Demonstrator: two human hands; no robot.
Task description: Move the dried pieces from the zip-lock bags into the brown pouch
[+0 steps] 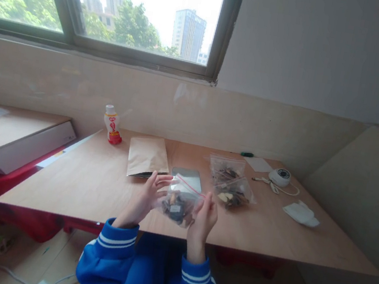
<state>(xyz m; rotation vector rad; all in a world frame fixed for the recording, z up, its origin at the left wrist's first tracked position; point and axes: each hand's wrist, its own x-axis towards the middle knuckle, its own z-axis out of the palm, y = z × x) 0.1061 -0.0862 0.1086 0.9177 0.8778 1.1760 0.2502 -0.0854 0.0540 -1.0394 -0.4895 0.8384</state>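
Both my hands hold up a clear zip bag (179,203) with a red seal strip and dark mixed pieces inside, just above the near edge of the wooden table (95,184). My left hand (145,200) grips the bag's left side, fingers curled at its top corner. My right hand (203,219) pinches the right end of the seal. Two more filled zip bags (231,183) lie on the table just beyond to the right.
A brown paper pouch (147,156) and a dark phone or tablet (187,179) lie behind the held bag. A small drink bottle (113,124) stands at the back left. A white round device with cord (280,177), a white wad (301,213) and a paper slip (259,164) sit right.
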